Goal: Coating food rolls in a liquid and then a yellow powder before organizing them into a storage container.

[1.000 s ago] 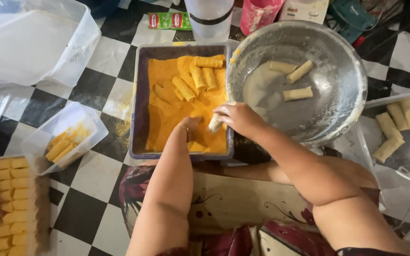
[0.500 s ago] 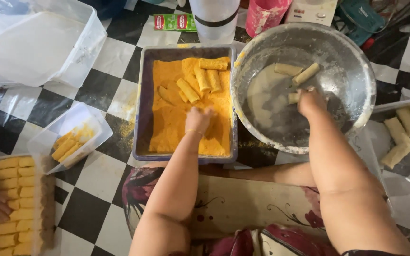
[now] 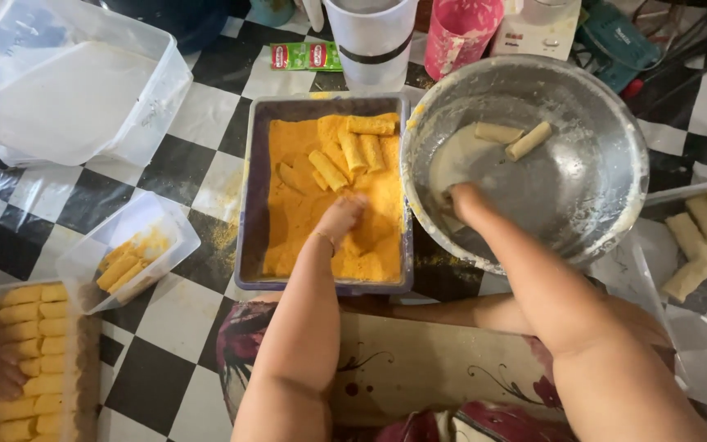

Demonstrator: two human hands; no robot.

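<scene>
grip [image 3: 344, 218] closed in orange crumbs [image 3: 300, 205]

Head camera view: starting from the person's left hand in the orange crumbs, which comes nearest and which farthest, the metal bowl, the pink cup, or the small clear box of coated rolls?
From the left hand:
1. Metal bowl, just right.
2. Small clear box, left.
3. Pink cup, far top right.

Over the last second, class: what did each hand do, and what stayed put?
The right hand left the crumb tray for the metal bowl of batter, moving right. The left hand stayed in the orange crumbs. Coated rolls and side containers stayed put.
</scene>
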